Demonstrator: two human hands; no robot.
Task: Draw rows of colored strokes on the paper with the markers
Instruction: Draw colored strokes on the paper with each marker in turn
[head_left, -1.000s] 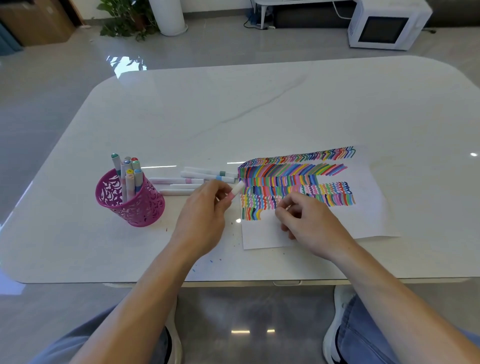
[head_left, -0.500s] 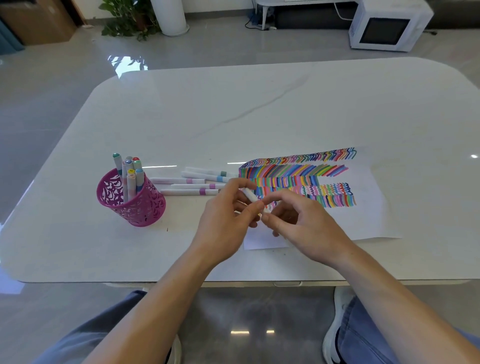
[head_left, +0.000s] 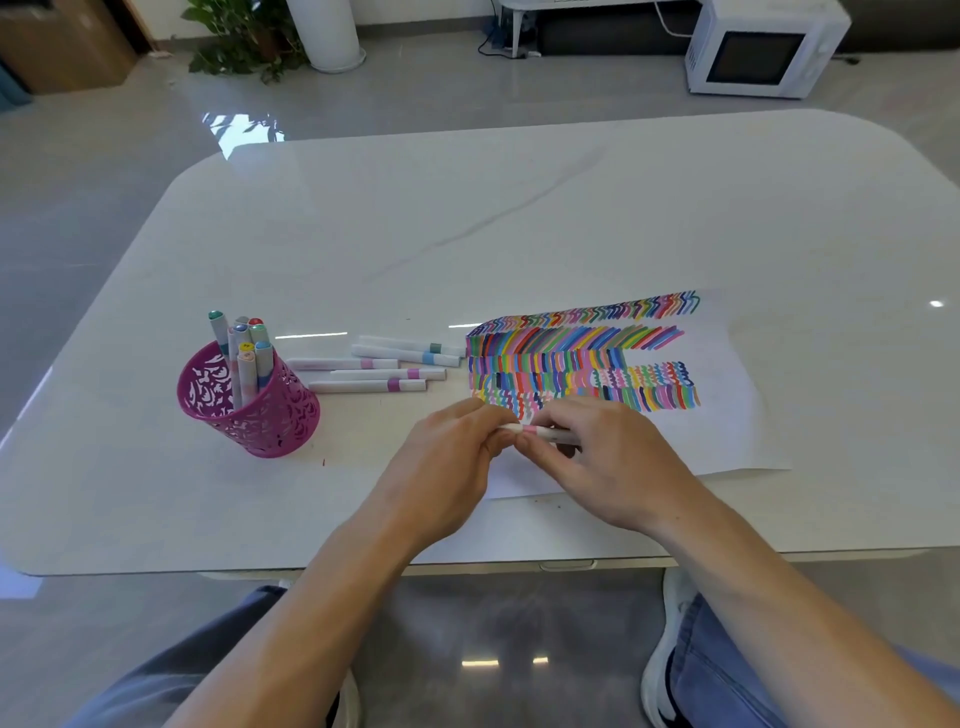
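On the white counter (head_left: 519, 208), one paper (head_left: 727, 415) is laid, filled with rows of colored strokes. Left of the paper, a pink cut-out holder (head_left: 270, 415) is stood, markers upright inside. Over the paper's near left corner, left hand (head_left: 441, 478) and right hand (head_left: 613, 467) are met, fingers of both clenched on one marker (head_left: 548, 433). Just left of the paper, loose markers (head_left: 374, 371) are laid flat.

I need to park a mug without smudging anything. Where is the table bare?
Bare: the white marble table's far half beyond the pink cutout cup, loose white markers and drawn-on paper; the strip right of the paper; the near-left corner before the cup. Crowded: cup to paper, and where the left hand and right hand hold a pink-banded marker.
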